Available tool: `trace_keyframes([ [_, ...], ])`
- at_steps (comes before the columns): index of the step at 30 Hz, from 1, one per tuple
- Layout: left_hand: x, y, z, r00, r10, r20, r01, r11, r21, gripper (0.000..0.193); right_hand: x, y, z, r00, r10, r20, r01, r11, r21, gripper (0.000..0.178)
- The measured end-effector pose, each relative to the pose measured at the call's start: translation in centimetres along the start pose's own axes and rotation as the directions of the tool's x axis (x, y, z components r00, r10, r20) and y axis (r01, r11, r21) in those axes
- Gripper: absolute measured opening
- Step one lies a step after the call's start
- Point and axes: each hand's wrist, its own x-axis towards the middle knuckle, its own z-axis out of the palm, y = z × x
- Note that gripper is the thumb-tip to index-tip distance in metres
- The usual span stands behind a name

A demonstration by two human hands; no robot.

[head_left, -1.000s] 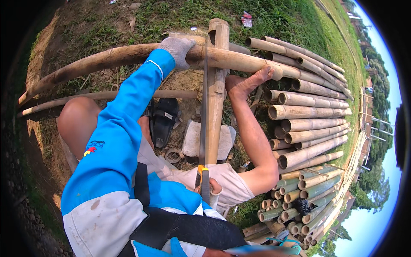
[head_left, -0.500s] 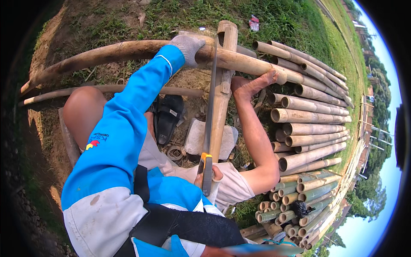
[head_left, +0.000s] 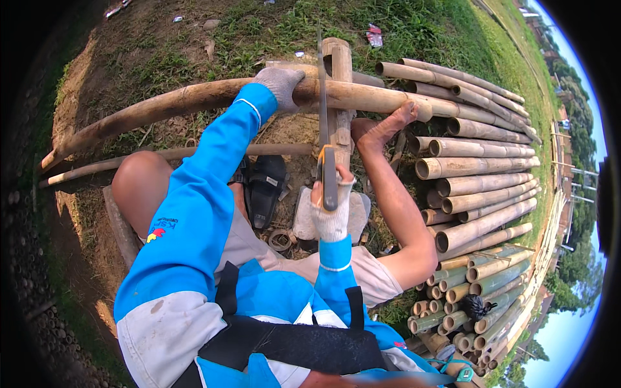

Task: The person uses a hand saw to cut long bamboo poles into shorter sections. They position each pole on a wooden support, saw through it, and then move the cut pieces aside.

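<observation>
A thick bamboo pole (head_left: 187, 98) lies crosswise over an upright notched bamboo post (head_left: 341, 126). My left hand (head_left: 279, 86), in a grey knit glove, is closed over the pole just left of the post. My right hand (head_left: 332, 210), in a pale glove with bare fingertips, grips the black and orange handle of a handsaw (head_left: 328, 178). Its long blade points away from me and crosses the pole between my left hand and the post. Whether the blade has cut into the pole is too fine to tell. My bare foot (head_left: 388, 123) presses on the pole's right end.
Cut bamboo lengths (head_left: 479, 168) lie in rows at right, with greener pieces (head_left: 491, 284) nearer me. A thinner pole (head_left: 174, 154) runs below the main one. A black sandal (head_left: 266, 191) and a pale stone block (head_left: 310, 216) are by the post. Grass and litter lie beyond.
My right hand has pushed the saw forward, away from me, so its handle is closer to the pole and the tip reaches farther past it. My left hand still holds the pole.
</observation>
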Motion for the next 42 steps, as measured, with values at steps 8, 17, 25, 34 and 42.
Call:
trace_keyframes([
  [8,0.0,0.0,0.4,0.997,0.002,-0.075,-0.004,0.999,-0.034,0.066,-7.0,-4.1,-6.5,0.992,0.119,0.035,-0.119,0.993,-0.009,0.053],
  [17,-0.1,1.9,-2.2,0.999,-0.046,0.018,0.047,0.997,-0.053,0.080,4.6,0.1,3.4,0.989,0.127,0.077,-0.144,0.945,0.292,0.063],
  [25,0.4,1.6,-1.2,0.999,-0.050,-0.003,0.050,0.997,-0.054,0.072,-6.5,-0.4,-4.6,0.839,0.345,0.420,-0.535,0.661,0.527,0.063],
  [34,-0.3,1.4,-1.9,1.000,-0.016,-0.013,0.015,0.997,-0.072,0.079,10.0,-3.2,3.2,0.978,0.198,0.061,-0.207,0.953,0.223,0.060],
  [42,0.1,1.1,-1.1,1.000,-0.025,-0.008,0.025,0.999,-0.040,0.077,-12.3,-4.1,-9.8,0.653,0.365,0.664,-0.755,0.245,0.608,0.065],
])
